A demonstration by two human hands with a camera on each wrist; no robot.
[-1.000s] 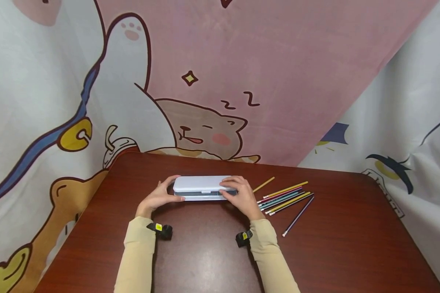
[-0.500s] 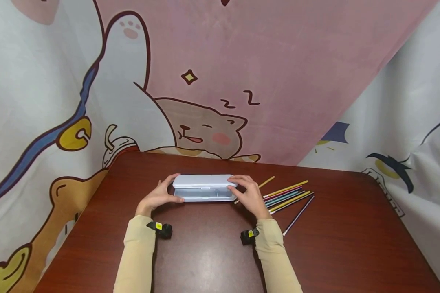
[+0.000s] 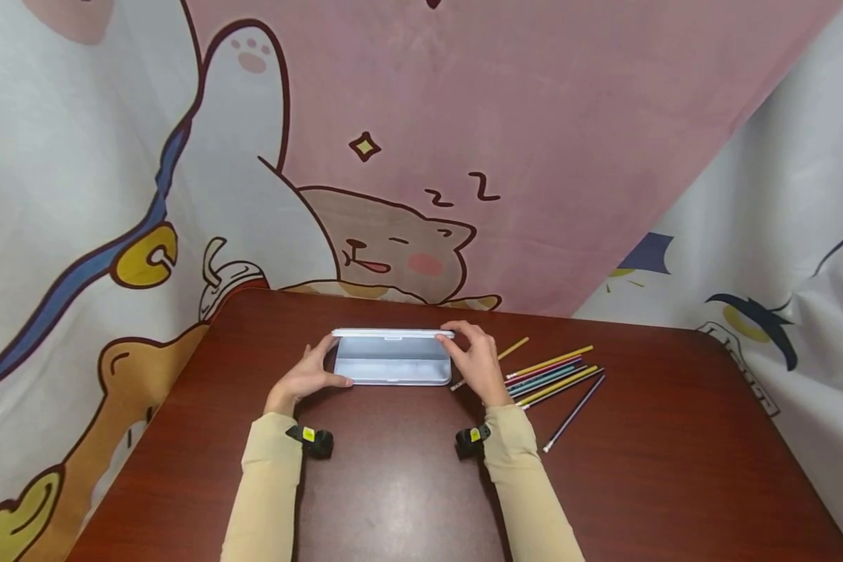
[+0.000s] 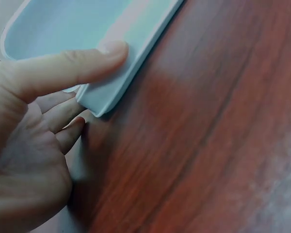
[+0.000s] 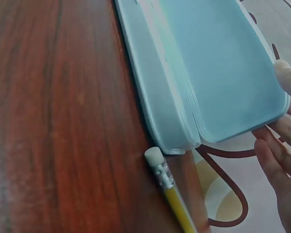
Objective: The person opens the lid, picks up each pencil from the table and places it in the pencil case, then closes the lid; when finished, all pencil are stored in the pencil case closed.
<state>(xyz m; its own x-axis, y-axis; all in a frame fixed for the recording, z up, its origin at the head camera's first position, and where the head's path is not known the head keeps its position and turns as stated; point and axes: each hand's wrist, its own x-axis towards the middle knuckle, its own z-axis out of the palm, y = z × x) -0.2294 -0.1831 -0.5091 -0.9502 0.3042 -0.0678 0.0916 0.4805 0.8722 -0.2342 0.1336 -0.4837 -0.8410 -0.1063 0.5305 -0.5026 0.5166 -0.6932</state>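
Observation:
A white pencil case (image 3: 393,371) lies on the table with its lid (image 3: 393,333) raised on the far side; its inside looks bare in the wrist views. My left hand (image 3: 305,378) holds the left end of the case. In the left wrist view the thumb (image 4: 87,65) lies across the end of the case, the other fingers behind it. My right hand (image 3: 479,363) pinches the lid's right corner between thumb and fingers, as the right wrist view shows at the lid edge (image 5: 247,128).
Several pencils (image 3: 551,375) in yellow, red, teal and dark colours lie right of the case. One dark pencil (image 3: 574,414) is apart from them. A yellow pencil (image 5: 179,206) has its eraser end by the case's right corner. A printed cloth (image 3: 534,156) hangs behind the table (image 3: 393,484).
The lid has swung up and back from nearly closed, uncovering the inside. My right hand has risen with the lid's corner. My left hand has stayed at the left end.

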